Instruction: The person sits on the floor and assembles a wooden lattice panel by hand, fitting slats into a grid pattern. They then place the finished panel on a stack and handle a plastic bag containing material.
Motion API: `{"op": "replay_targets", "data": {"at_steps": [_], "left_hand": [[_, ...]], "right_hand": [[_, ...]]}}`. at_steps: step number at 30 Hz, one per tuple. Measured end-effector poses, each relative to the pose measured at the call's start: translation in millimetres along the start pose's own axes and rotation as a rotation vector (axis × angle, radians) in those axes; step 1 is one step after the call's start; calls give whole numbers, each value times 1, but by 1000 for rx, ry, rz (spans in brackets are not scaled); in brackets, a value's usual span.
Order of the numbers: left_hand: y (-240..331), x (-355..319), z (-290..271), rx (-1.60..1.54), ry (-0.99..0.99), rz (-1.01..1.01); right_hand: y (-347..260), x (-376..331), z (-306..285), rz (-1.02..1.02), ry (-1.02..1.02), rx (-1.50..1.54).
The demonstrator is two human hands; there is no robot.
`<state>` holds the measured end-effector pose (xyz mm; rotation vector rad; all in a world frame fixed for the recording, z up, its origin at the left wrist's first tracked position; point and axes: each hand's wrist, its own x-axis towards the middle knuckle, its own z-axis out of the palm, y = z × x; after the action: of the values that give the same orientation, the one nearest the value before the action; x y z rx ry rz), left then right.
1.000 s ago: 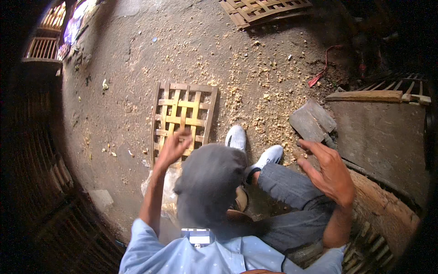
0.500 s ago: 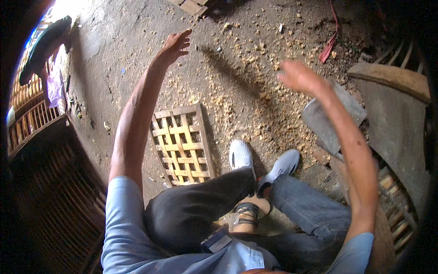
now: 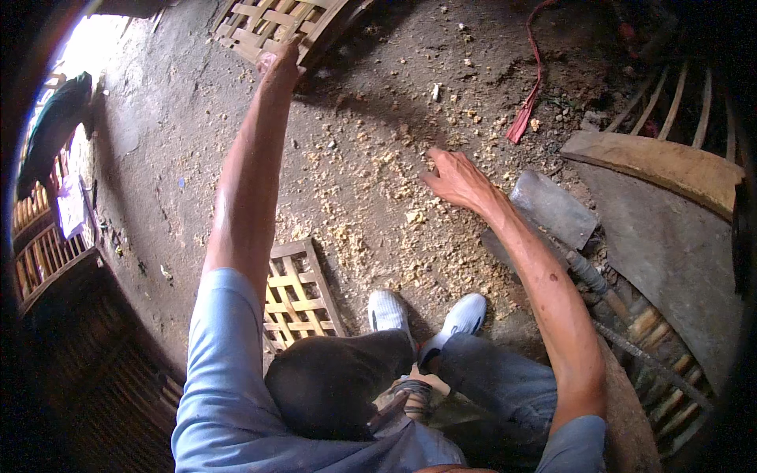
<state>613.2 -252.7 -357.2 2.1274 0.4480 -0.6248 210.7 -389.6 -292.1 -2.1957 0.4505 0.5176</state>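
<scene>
My left hand (image 3: 278,65) is at the near edge of a woven bamboo panel (image 3: 276,22) with a wooden frame, at the top of the view. Its fingers are closed round that edge, partly hidden by the back of the hand. The panel looks slightly raised, with a dark shadow beside it. Over the crumb-strewn floor, my right hand (image 3: 453,180) hangs empty, thumb and forefinger apart. A second bamboo lattice panel (image 3: 296,296) lies beside my left knee, partly covered by my left arm.
Yellowish crumbs (image 3: 378,213) litter the ground. To the right are a flat metal blade (image 3: 552,206) on a wooden handle, a curved wooden board (image 3: 646,162) and slats. A red cloth strip (image 3: 527,110) lies farther off. Dark slatted bamboo (image 3: 95,355) stands left.
My left hand has reached forward to the far panel and closed on its edge. My right hand has moved left and nearer. The view has shifted forward, showing more of the far panel.
</scene>
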Motion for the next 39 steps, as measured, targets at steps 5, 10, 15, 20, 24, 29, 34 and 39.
{"op": "replay_targets", "data": {"at_steps": [5,10,15,20,24,29,34,39], "left_hand": [[-9,-2,-12,-219,-200,151],[18,-37,-23,-776,-386,124],[10,-100,-66,-763,-303,194],[-71,-272,-131,-705,-469,236],[-195,-382,-198,-544,-314,103],[-311,-471,-229,-499,-296,-28],[-331,-532,-231,-663,-247,-8],[-384,-569,-246,-795,-252,-15]], "right_hand": [[8,0,-2,-30,-15,-6],[20,13,1,9,67,233],[-27,2,-27,175,-67,710],[-36,-16,-23,38,30,1566],[-65,-31,12,6,269,1862],[-45,-92,105,450,107,1803],[-54,-134,82,285,92,1633],[-112,-151,81,254,30,1355]]}}
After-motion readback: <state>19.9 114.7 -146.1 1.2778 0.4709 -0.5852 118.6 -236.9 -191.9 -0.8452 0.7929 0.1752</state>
